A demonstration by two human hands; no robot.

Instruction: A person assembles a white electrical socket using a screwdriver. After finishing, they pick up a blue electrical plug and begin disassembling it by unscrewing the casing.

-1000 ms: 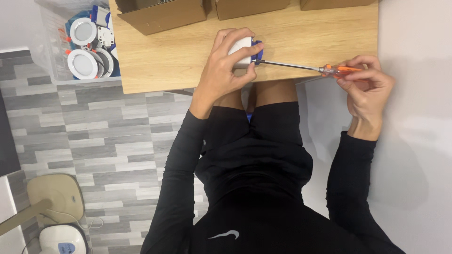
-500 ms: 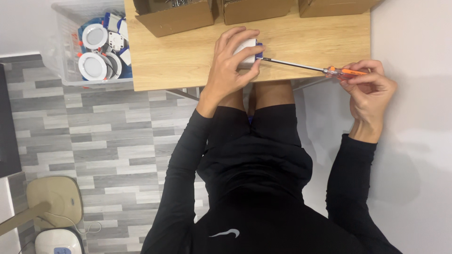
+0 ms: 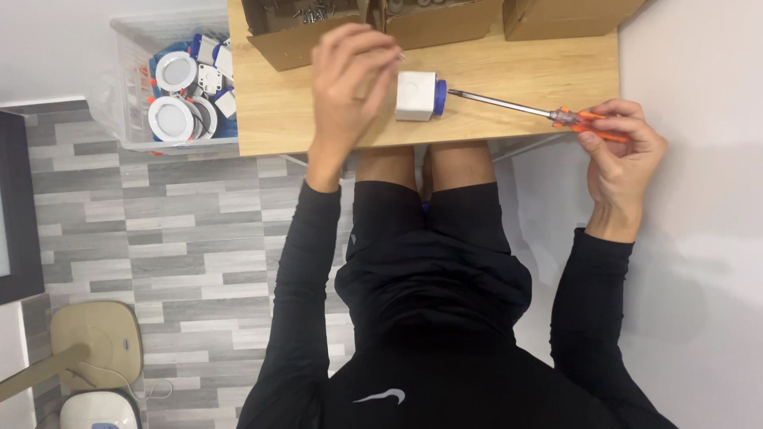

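Right hand (image 3: 620, 147) pinches the long orange-handled steel screwdriver (image 3: 548, 115); left hand (image 3: 350, 79) hovers loose and empty, so I'd steady the small white-and-blue plastic box (image 3: 417, 95) mid-top first.

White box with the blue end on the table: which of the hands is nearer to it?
Left. The left hand is just beside the white box, on its left. The right hand is far to its right, holding the screwdriver by its handle.

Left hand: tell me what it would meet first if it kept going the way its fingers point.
The left hand points toward the open cardboard box at the table's far edge. That box would probably come first, though height above the table is unclear.
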